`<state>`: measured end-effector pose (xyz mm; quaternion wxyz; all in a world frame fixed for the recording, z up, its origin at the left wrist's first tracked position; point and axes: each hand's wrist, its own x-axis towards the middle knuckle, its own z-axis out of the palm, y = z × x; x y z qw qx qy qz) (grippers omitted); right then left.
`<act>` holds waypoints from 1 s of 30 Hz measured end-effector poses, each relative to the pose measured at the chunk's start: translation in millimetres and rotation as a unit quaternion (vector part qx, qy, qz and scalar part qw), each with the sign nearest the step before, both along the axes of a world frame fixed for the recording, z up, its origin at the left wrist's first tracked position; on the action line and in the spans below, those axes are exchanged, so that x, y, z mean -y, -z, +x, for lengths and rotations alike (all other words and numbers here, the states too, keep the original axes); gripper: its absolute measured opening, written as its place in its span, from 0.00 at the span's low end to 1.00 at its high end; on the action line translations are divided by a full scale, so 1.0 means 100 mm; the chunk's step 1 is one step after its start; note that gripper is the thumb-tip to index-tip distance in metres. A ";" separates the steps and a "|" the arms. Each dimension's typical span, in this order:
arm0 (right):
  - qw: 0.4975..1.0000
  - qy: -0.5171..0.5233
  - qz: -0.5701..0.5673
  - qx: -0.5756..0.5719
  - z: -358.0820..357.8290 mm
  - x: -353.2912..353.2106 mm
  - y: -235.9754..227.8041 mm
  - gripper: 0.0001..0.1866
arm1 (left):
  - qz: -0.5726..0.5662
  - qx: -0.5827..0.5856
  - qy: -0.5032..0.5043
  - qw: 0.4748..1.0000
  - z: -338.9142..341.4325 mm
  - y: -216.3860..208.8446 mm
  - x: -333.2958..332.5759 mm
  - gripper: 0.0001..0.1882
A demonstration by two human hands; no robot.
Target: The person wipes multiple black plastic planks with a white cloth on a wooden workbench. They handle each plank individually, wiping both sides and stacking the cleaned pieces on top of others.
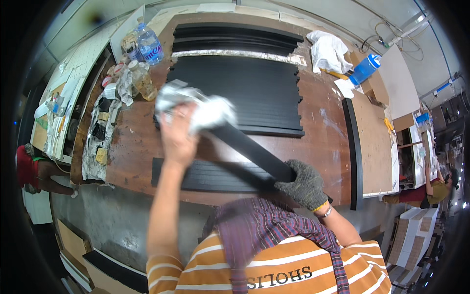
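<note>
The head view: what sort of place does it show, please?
Probably a workshop or small factory. A large brown table carries long, flat black strips laid side by side; the grey-gloved right hand holds a long black bar; and a person in red is beside a cluttered pale bench.

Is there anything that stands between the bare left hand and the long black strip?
Yes: a crumpled white cloth, blurred, lies between the bare left hand and the far end of the long black strip.
</note>
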<state>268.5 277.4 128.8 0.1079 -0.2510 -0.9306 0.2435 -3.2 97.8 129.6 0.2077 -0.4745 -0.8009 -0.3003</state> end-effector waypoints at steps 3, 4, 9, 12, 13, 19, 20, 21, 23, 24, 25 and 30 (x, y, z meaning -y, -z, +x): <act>0.998 -0.001 -0.034 0.052 -0.03 -0.07 0.05 0.35 | -0.011 -0.102 -0.013 0.995 0.03 0.06 -0.06 0.28; 1.000 -0.021 0.006 -0.018 -0.09 -0.08 0.12 0.24 | -0.058 -0.109 0.029 0.992 0.32 0.16 -0.18 0.31; 0.982 -0.056 0.177 0.024 -0.14 -0.17 0.32 0.28 | -0.054 0.009 0.202 0.978 0.83 0.69 -0.39 0.29; 0.999 -0.005 -0.035 0.011 -0.03 -0.14 0.19 0.36 | 0.047 0.039 -0.020 0.998 -0.07 0.54 -0.06 0.23; 0.998 0.013 -0.050 0.035 -0.03 -0.11 0.13 0.36 | 0.072 0.083 -0.076 0.991 -0.33 0.42 0.03 0.21; 0.989 0.047 -0.066 -0.120 -0.58 0.19 -0.01 0.32 | 0.214 0.525 0.035 0.823 0.49 -0.14 -0.56 0.13; 0.983 0.028 -0.086 -0.161 -0.71 0.22 0.01 0.29 | 0.346 0.573 0.102 0.736 0.64 -0.18 -0.72 0.12; 0.974 0.001 -0.110 -0.200 -0.82 0.22 0.01 0.26 | 0.445 0.653 0.137 0.597 0.69 -0.24 -0.81 0.12; 0.960 -0.066 -0.042 -0.267 -0.93 0.12 -0.06 0.25 | 0.349 0.631 0.198 0.664 0.51 -0.28 -0.80 0.15; 0.964 -0.048 -0.126 -0.228 -0.95 0.02 -0.12 0.26 | 0.307 0.606 0.211 0.703 0.36 -0.29 -0.74 0.14; 0.964 -0.004 -0.219 -0.151 -0.98 -0.08 -0.20 0.28 | 0.266 0.583 0.218 0.736 0.23 -0.30 -0.67 0.10; 0.765 0.078 -0.454 -0.450 -1.34 -0.29 -0.52 0.15 | -0.064 0.174 0.063 0.981 0.36 -0.13 -0.58 0.13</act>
